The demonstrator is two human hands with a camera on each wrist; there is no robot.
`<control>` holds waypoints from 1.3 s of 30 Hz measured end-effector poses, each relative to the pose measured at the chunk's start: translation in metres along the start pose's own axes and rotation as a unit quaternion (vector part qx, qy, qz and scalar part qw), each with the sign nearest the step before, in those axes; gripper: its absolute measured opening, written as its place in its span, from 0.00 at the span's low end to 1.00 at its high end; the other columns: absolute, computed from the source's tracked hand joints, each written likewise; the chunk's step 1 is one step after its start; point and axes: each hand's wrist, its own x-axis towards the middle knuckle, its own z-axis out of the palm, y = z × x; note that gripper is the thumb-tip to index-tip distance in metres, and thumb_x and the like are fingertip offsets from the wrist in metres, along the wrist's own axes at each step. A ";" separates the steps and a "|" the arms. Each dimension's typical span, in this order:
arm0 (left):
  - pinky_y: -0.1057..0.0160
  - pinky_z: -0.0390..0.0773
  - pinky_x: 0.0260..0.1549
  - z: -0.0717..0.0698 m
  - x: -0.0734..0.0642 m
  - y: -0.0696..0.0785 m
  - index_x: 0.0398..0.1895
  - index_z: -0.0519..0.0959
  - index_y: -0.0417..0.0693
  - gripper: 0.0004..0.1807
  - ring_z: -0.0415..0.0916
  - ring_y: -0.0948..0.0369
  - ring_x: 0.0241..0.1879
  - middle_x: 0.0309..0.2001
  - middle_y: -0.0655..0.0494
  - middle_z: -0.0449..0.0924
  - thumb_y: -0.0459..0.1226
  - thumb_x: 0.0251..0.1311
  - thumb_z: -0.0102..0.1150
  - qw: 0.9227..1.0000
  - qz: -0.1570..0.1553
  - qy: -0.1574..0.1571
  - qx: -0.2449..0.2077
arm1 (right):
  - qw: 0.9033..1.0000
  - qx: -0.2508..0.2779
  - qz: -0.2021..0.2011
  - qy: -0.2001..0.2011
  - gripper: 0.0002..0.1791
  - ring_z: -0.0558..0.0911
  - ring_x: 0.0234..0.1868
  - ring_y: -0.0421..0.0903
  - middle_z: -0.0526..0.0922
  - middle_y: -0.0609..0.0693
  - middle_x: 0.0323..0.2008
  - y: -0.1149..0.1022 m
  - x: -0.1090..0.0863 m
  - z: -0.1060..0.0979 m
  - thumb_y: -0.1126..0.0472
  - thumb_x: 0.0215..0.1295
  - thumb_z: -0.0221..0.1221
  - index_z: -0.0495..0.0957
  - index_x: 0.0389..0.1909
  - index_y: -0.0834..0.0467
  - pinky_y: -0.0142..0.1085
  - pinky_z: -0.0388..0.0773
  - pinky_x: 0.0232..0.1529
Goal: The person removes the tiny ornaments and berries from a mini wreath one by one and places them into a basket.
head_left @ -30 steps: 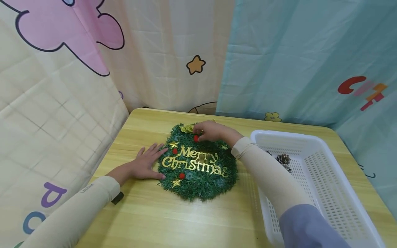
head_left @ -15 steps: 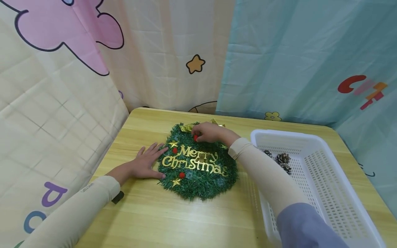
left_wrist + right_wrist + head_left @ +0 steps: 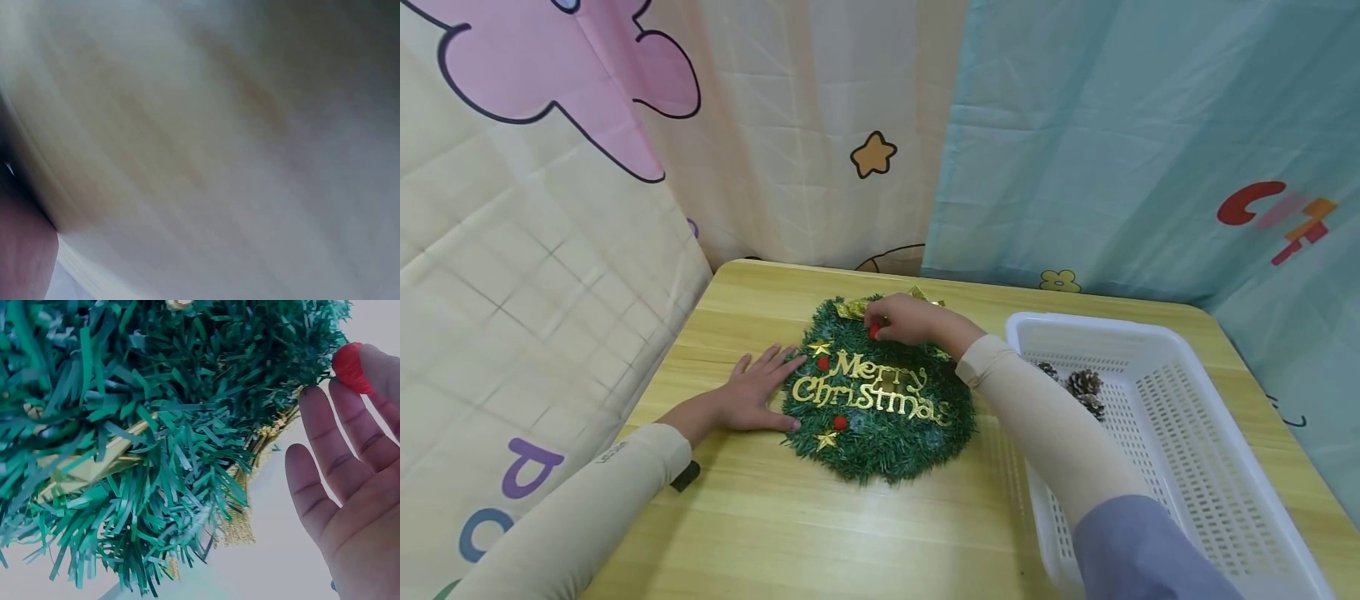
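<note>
A green tinsel Christmas wreath [image 3: 887, 458] lies on the wooden table, with gold "Merry Christmas" lettering [image 3: 868, 396], gold stars [image 3: 827, 439] and red balls [image 3: 840, 423] on it. At its far side, near a gold bow [image 3: 852, 310], my right hand [image 3: 910, 320] pinches a red ball [image 3: 350, 367] between thumb and fingers, close over the tinsel. My left hand [image 3: 751, 398] rests with fingers spread on the table, fingertips at the wreath's left edge. The left wrist view is mostly blurred tabletop, with a bit of skin in the lower left corner.
A white plastic basket [image 3: 1165, 329] stands to the right, beneath my right forearm, with several pine cones [image 3: 1084, 383] in it. A small dark object [image 3: 686, 477] shows by my left wrist. Printed curtains [image 3: 790, 125] hang behind the table [image 3: 820, 542].
My right hand has shifted very slightly left over the top of the wreath, still holding the red ball. The left hand has stayed in place.
</note>
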 end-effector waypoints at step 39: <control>0.29 0.33 0.65 0.000 -0.002 0.001 0.81 0.43 0.54 0.60 0.30 0.43 0.77 0.80 0.48 0.36 0.70 0.54 0.57 1.000 0.000 -0.006 0.003 | 0.998 -0.014 -0.055 0.037 0.06 0.79 0.40 0.42 0.80 0.45 0.41 -0.023 -0.090 -0.037 0.66 0.71 0.59 0.80 0.45 0.55 0.41 0.77 0.44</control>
